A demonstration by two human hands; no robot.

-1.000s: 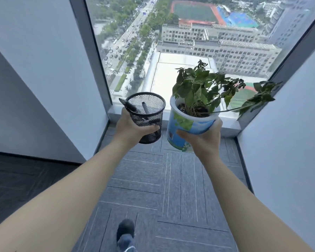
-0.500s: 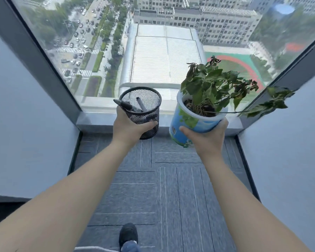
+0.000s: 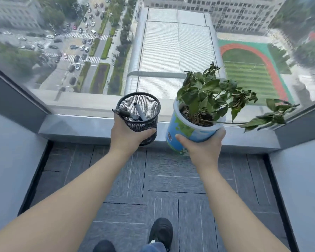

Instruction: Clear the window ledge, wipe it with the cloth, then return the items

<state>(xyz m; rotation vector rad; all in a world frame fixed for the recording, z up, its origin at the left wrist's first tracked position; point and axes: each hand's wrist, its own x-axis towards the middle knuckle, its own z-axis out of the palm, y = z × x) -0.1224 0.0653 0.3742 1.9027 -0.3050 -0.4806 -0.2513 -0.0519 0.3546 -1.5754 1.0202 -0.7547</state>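
Fingers of the left hand (image 3: 129, 135) wrap around a black wire-mesh pen cup (image 3: 139, 113) holding dark markers (image 3: 140, 111), while the right hand (image 3: 202, 144) grips a blue-and-green plastic pot (image 3: 185, 131) with a leafy green plant (image 3: 211, 95), tilted toward the person. Both are held in the air above the near edge of the grey metal window ledge (image 3: 76, 124), its surface bare.

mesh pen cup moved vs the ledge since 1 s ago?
Yes. The mesh pen cup, held in the left hand, has come forward to the window ledge, now overlapping its front edge.
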